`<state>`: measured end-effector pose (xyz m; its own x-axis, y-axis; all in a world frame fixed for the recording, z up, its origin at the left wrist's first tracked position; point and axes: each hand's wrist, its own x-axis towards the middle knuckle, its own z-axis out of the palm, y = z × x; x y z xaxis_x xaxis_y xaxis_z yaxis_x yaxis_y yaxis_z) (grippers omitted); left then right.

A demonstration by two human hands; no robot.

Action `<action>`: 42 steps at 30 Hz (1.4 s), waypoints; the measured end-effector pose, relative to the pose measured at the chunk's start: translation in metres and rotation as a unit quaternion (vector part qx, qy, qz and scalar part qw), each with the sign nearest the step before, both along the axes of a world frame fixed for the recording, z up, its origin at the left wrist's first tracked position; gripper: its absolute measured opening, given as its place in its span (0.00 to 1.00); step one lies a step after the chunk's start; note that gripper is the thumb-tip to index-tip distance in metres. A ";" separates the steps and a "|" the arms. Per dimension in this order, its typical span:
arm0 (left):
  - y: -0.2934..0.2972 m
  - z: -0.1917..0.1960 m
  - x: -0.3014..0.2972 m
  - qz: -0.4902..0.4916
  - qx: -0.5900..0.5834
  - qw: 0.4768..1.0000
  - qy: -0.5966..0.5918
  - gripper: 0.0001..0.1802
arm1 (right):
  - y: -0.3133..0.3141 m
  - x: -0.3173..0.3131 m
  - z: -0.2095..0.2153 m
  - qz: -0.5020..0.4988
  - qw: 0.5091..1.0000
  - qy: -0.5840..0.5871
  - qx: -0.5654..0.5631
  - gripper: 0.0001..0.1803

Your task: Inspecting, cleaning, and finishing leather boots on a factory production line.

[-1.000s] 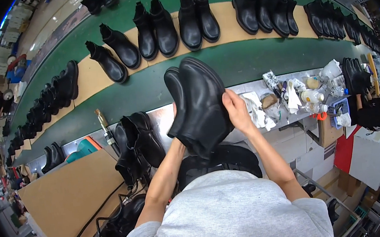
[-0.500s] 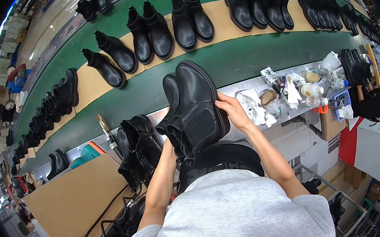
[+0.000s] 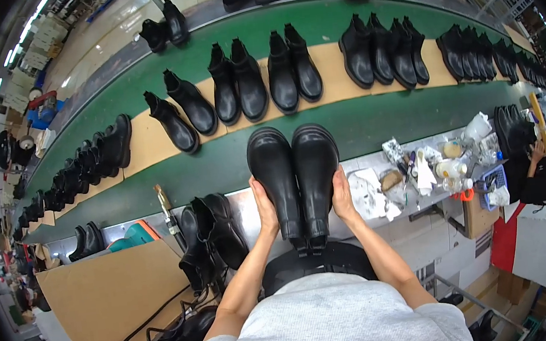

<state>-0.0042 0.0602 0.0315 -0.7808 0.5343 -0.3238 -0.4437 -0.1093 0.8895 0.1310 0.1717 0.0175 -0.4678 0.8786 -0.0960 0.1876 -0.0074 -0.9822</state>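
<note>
A pair of black leather ankle boots (image 3: 295, 181) is held up before me, side by side, toes pointing away and shafts toward my body. My left hand (image 3: 264, 204) presses the outer side of the left boot, its fingers partly hidden behind it. Against the outer side of the right boot, my right hand (image 3: 342, 195) grips in the same way. Below the toes runs the edge of the metal bench and green belt. Another pair of black boots (image 3: 210, 234) stands close to my left forearm.
Black boots (image 3: 237, 81) line cardboard strips on the green belt (image 3: 217, 148). At right, a metal ledge holds white cloths (image 3: 363, 194), bottles (image 3: 451, 169) and a blue basket (image 3: 491, 187). A brush (image 3: 168, 211) lies left, beyond a cardboard sheet (image 3: 116, 297). A co-worker (image 3: 543, 172) is at far right.
The boots were tilted, showing one boot's side; now they are level, side by side, tops facing up. Both hands have shifted to their outer sides. The view has tipped toward the far side.
</note>
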 end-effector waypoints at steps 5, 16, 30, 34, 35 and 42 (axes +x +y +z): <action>-0.012 -0.048 -0.036 -0.142 0.191 0.915 -0.325 0.33 | 0.032 0.007 0.014 0.093 0.917 0.128 -0.366 0.32; -0.022 0.035 -0.014 -0.168 0.021 0.983 -0.078 0.35 | 0.043 0.013 0.042 0.137 0.720 0.325 -0.598 0.26; -0.015 0.072 -0.062 -0.275 -0.088 0.957 -0.037 0.26 | 0.063 0.006 0.051 0.070 0.951 0.008 -0.302 0.28; 0.005 0.064 -0.057 -0.113 -0.023 0.943 -0.311 0.27 | 0.053 -0.022 0.074 0.098 0.857 0.186 -0.470 0.24; 0.013 0.073 -0.054 -0.105 -0.029 0.930 -0.351 0.27 | 0.060 -0.027 0.068 0.089 0.853 0.181 -0.481 0.23; 0.017 0.061 -0.056 -0.034 -0.080 0.918 -0.387 0.30 | 0.062 -0.040 0.055 0.028 0.840 0.150 -0.521 0.21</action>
